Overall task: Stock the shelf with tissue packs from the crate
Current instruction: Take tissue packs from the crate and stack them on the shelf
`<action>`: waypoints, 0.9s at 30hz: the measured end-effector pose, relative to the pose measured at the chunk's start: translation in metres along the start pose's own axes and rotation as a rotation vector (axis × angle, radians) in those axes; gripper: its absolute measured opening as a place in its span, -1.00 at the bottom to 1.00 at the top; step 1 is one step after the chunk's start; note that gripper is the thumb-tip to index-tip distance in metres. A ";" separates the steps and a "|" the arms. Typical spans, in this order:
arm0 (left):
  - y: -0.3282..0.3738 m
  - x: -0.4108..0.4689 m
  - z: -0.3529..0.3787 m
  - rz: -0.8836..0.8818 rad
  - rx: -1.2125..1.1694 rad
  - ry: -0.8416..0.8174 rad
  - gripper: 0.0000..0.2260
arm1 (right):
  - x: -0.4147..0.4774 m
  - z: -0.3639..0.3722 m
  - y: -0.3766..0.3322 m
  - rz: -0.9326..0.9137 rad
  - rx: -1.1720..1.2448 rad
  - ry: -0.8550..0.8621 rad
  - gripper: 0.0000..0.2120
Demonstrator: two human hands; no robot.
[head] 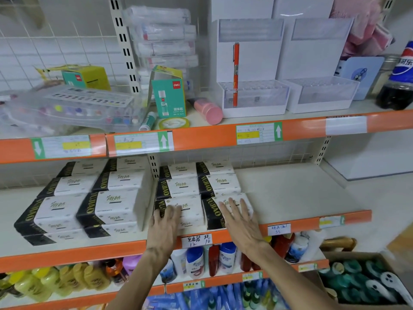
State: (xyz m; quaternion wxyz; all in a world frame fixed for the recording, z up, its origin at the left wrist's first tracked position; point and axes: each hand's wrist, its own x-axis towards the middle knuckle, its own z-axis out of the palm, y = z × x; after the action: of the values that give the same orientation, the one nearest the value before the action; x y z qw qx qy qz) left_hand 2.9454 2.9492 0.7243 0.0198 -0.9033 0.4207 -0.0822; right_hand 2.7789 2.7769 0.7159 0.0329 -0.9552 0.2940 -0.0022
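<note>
White and black tissue packs lie in rows on the middle shelf. Two front packs sit side by side at the shelf's front edge. My left hand rests flat on the left front pack, fingers spread. My right hand lies flat against the right front pack, fingers apart. Neither hand grips anything. More packs stand behind these and in a double stack to the left. No crate of tissue packs is in view.
The right part of the middle shelf is bare. Above, a shelf holds glue boxes, a pen display and a cola bottle. Below are bottles. A cardboard box of green bottles stands at the lower right.
</note>
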 end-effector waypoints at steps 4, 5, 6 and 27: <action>-0.007 0.012 0.002 0.002 -0.060 0.001 -0.39 | 0.010 0.000 -0.008 0.023 -0.004 0.026 0.00; -0.007 0.013 0.002 0.008 -0.069 0.004 -0.40 | 0.012 0.000 -0.009 0.029 -0.005 0.031 -0.01; -0.006 0.013 0.002 0.011 -0.084 0.008 -0.40 | 0.014 0.000 -0.009 0.035 -0.006 0.041 -0.03; -0.001 0.020 0.016 -0.044 -0.234 -0.019 -0.45 | 0.023 -0.007 -0.004 -0.022 0.058 -0.011 -0.01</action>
State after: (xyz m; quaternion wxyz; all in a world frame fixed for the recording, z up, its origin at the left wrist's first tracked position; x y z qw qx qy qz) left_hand 2.9614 2.9346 0.7111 -0.0835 -0.9092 0.4071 -0.0246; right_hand 2.7998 2.7668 0.7223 0.0621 -0.9570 0.2832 -0.0057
